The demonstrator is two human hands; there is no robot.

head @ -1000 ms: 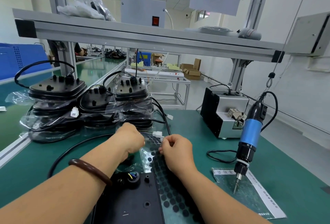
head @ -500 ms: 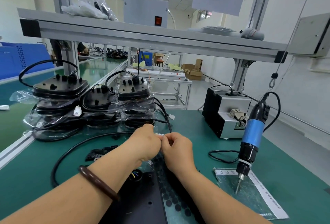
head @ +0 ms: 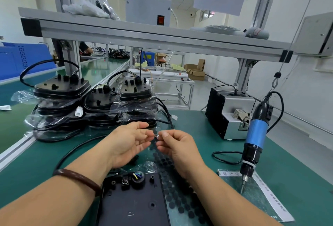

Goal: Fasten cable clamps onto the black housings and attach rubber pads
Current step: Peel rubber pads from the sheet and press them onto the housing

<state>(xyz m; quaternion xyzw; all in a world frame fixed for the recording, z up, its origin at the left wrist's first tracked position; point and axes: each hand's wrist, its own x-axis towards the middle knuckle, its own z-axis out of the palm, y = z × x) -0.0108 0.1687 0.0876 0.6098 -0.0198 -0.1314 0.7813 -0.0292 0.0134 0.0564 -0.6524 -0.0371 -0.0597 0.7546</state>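
Observation:
A black housing [head: 135, 202] lies flat at the near edge of the green table, its cable grommet with coloured wires at the top. Beside it on the right lies a clear sheet of black rubber pads [head: 180, 200]. Above both, my right hand [head: 176, 148] pinches a tiny white-and-dark piece [head: 156, 136] between thumb and forefinger. My left hand [head: 126, 143] is held palm-up with fingers spread, its fingertips close to that piece. What the piece is cannot be told.
Stacks of bagged black housings [head: 93, 107] with cables stand at the back left. A blue electric screwdriver [head: 254, 141] hangs at the right over a plastic bag [head: 255, 195]. A screw feeder box [head: 227, 112] sits behind it. A black cable [head: 75, 152] loops on the table.
Both hands rose from the pad sheet and came together. The left hand, fisted before, has opened palm-up, while the right keeps pinching the small piece.

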